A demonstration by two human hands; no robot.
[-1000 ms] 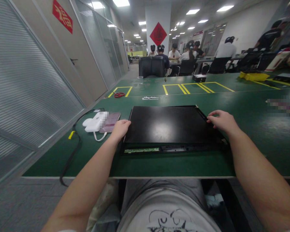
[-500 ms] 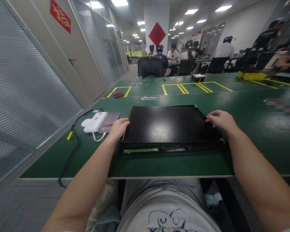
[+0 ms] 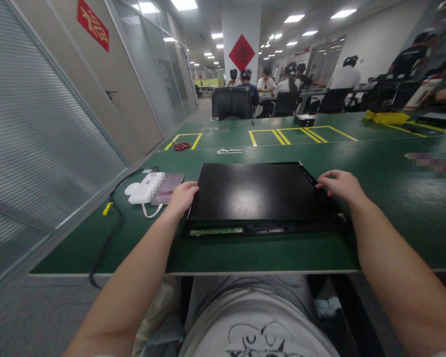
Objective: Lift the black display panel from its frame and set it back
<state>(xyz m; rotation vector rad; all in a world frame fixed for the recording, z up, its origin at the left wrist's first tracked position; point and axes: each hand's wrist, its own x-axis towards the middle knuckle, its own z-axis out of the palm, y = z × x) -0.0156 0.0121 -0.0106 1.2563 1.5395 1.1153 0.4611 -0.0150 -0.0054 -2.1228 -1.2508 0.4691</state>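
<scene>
A black display panel (image 3: 245, 191) lies over a thin black frame (image 3: 282, 227) on the green table. Along the near side the frame sticks out, showing a narrow green circuit board (image 3: 215, 231) at its left. My left hand (image 3: 183, 198) is closed on the panel's left edge, thumb on top; its other fingers are partly hidden. At the right side, my right hand (image 3: 341, 185) pinches the frame's edge between thumb and fingertips. There, a slim gap separates the panel from the frame's far right corner.
Left of the panel are a phone (image 3: 169, 187), white devices with a short cable, and a black cable (image 3: 113, 238) running over the table edge. Farther back lie red-handled scissors (image 3: 181, 146), small white strips (image 3: 229, 150), a clear cup (image 3: 214, 123) and a yellow tray (image 3: 386, 117). People sit beyond.
The panel has shifted very slightly left against the frame. Both hands keep nearly the same place and grip.
</scene>
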